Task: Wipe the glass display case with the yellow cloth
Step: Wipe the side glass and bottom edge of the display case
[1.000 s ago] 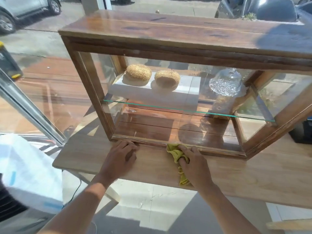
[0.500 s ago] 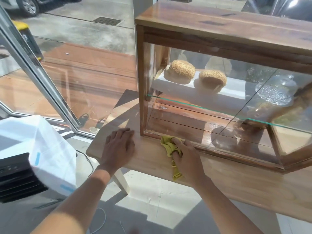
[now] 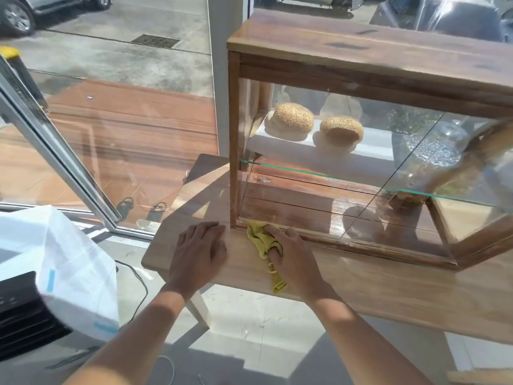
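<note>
Your right hand (image 3: 291, 252) gripped the yellow cloth (image 3: 262, 240) against the near left bottom corner of the glass display case (image 3: 361, 151); your left hand (image 3: 198, 252) lay flat, fingers straight, on the table (image 3: 388, 284) just beside it.

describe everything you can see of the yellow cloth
The yellow cloth is a small, soft, crumpled rag, mustard-yellow. The right hand holds it bunched, its fingers pressing it against the bottom wooden rail of the display case near the case's front left corner. Its upper part lies wadded on the wooden table at the rail; a thin tail trails from under the hand toward the table's near edge. Part of it is hidden under the hand.
</note>
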